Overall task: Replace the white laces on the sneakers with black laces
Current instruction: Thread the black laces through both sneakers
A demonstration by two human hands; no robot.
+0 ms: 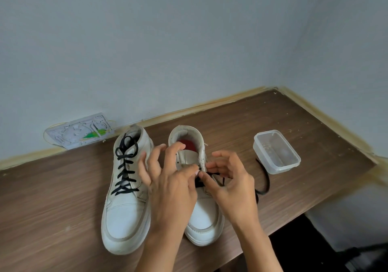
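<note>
Both hands meet over the right shoe point(202, 206) on the table point(63, 198). The left hand point(170, 189) and right hand point(233, 187) each pinch the black lace point(265, 184) in a fingertip grip. The lace trails right, toward a clear tub point(276, 152). The left shoe point(126, 208) already has black laces.

A brown wood-grain counter point(241, 120) fits into a corner of pale grey walls point(168, 40), yellowish trim point(210, 103) along the joint.
</note>
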